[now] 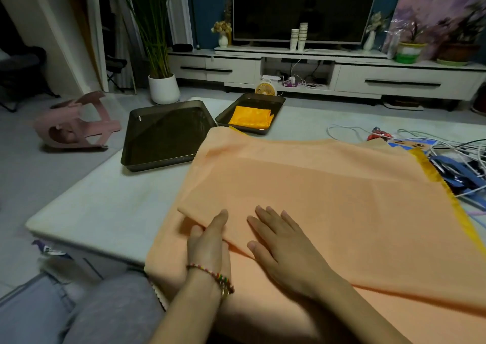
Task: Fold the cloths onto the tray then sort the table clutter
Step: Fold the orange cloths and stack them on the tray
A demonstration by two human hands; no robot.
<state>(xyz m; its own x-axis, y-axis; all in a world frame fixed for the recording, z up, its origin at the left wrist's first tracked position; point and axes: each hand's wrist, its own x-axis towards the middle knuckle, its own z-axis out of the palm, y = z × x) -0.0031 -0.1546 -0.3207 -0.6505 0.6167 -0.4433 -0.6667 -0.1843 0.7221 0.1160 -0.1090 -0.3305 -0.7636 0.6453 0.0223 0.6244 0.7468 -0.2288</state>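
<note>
At the near edge of the surface (92,199), the left hand (210,241) pinches the corner of the folded-over flap of the peach cloth (328,185), forefinger on top and thumb tucked at the fold; the right hand (278,243) lies flat just beside it, fingers spread, pressing the flap down. The cloth covers most of the surface and hangs off the near edge toward the lap; a yellow-edged cloth (431,170) peeks out underneath on the right. Further out, the big tray (163,133) sits empty, and the small tray (278,101) beside it holds a folded yellow cloth (249,117); the peach cloth's far corner touches or overlaps both trays.

What I'd watch for, tbh: dragging the flap across could pull the lower cloth along and skew the fold; the hanging part could slide the lot off; the right edge sits close to the cables (447,154), so a snag looks possible.
</note>
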